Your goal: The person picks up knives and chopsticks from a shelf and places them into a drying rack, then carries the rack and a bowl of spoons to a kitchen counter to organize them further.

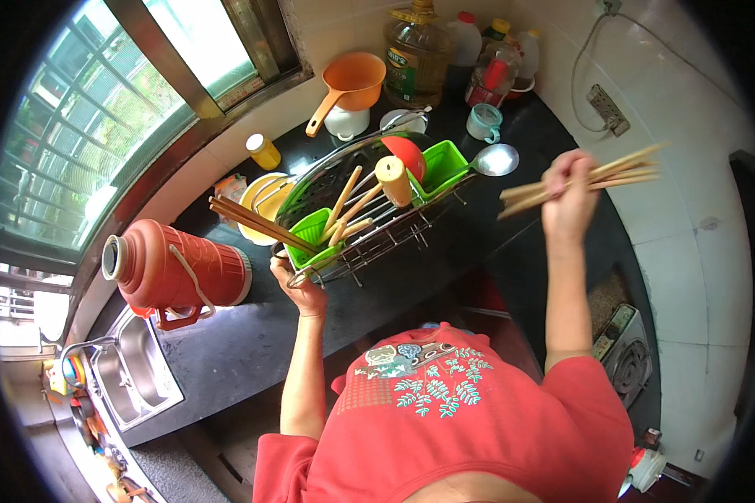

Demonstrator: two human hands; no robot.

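Note:
My right hand (571, 192) is closed around a bundle of wooden chopsticks (626, 175), raised to the right of a wire dish rack (387, 236). My left hand (299, 286) grips the rack's near left corner. A green plastic holder (307, 227) at the rack's left end has several darker chopsticks (258, 223) and light wooden handles (346, 195) leaning out of it. At the other end, a second green holder (445, 165) has a metal spoon (496, 160) sticking out. Between them are a wooden handle end (392, 179) and a red round item (408, 156).
A red thermos flask (176, 267) stands left of the rack, near a steel sink (132, 371). Behind are a yellow bowl (261, 210), an orange ladle (354, 78), an oil bottle (415, 63) and a teal cup (483, 121). A gas stove (629, 364) sits at right.

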